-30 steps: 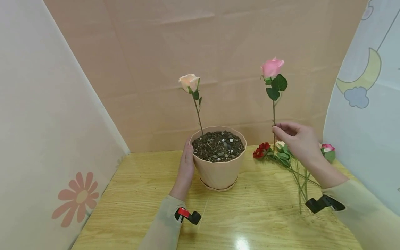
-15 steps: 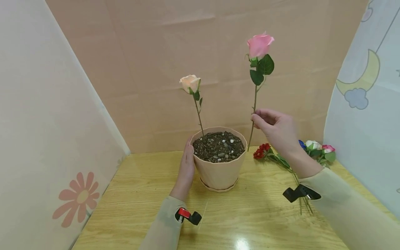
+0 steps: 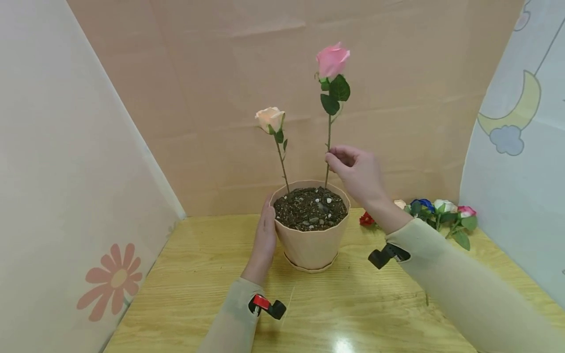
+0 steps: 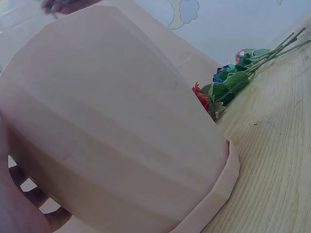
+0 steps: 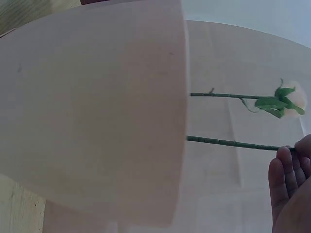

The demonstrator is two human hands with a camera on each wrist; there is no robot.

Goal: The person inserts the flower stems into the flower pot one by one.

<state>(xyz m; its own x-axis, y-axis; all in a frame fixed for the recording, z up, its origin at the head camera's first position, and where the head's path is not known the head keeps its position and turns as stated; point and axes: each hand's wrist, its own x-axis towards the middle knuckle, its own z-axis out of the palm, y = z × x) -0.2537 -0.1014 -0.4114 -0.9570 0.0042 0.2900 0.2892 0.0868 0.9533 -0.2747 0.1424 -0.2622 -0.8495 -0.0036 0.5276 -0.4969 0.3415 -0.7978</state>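
Observation:
My right hand (image 3: 359, 174) pinches the stem of a pink rose (image 3: 333, 61) between thumb and fingers. The rose stands upright over the back right of a peach flowerpot (image 3: 311, 242), its lower stem reaching down behind the rim near the dark soil (image 3: 304, 208); whether the tip is in the soil I cannot tell. With fingers straight, my left hand (image 3: 265, 235) rests against the pot's left side. A cream rose (image 3: 270, 120) stands in the soil at the back left, leaning slightly left. In the right wrist view, both stems show beyond the pot wall (image 5: 97, 116).
To the right of the pot several cut flowers lie on the wooden table (image 3: 212, 274): a red flower (image 3: 366, 219), a blue rose (image 3: 424, 204), a white rose (image 3: 445, 206) and a pink-and-white rose (image 3: 466, 211). A saucer (image 3: 311, 268) sits beneath the pot. Cloth-like walls (image 3: 212, 98) enclose the back and sides.
My right hand has carried the pink rose up and leftward from the flower pile to above the pot, then slightly down at the back. The left hand stays on the pot.

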